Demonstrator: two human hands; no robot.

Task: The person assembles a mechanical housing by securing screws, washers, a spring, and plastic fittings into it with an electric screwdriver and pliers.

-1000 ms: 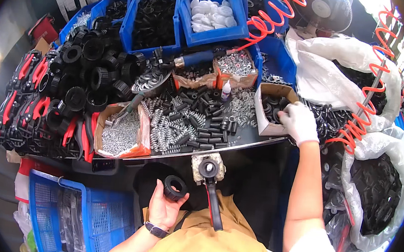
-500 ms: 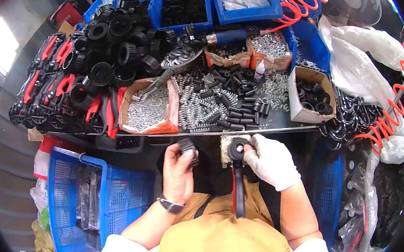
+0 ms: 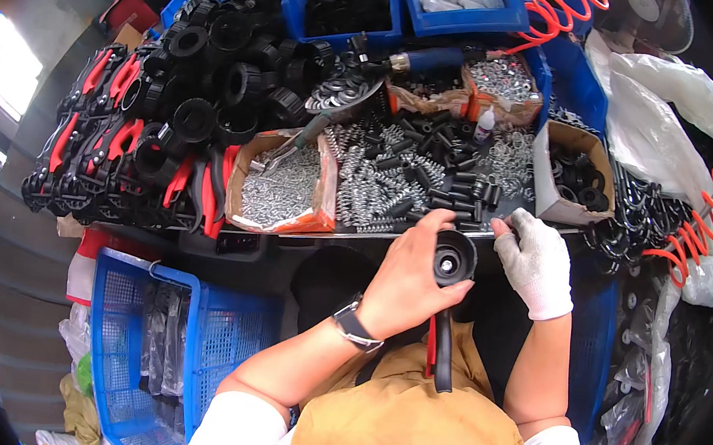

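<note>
My bare left hand (image 3: 412, 271), a watch on its wrist, is closed around a black ribbed ring (image 3: 467, 252). The ring sits around the round head of a black-and-red handled tool (image 3: 444, 351), whose handle hangs toward my apron. A pale metal piece shows in the ring's centre. To the right, my right hand (image 3: 534, 265) in a white glove with bare fingertips is at the bench edge, below the loose springs (image 3: 508, 164) and black sleeves (image 3: 471, 186). Its thumb and fingers are bent together; whatever lies between them is too small to make out.
Black ribbed rings (image 3: 199, 121) are heaped at the bench's left, beside red-and-black handled tools (image 3: 94, 137). A carton of small metal pins (image 3: 282, 190) and a white box of black rings (image 3: 571, 179) stand near the edge. A blue basket (image 3: 234, 339) stands lower left; a red coiled hose (image 3: 700, 221) hangs right.
My left hand has moved right and brought the black ring onto the tool's head. My right hand has left the head and moved up and right to the bench edge.
</note>
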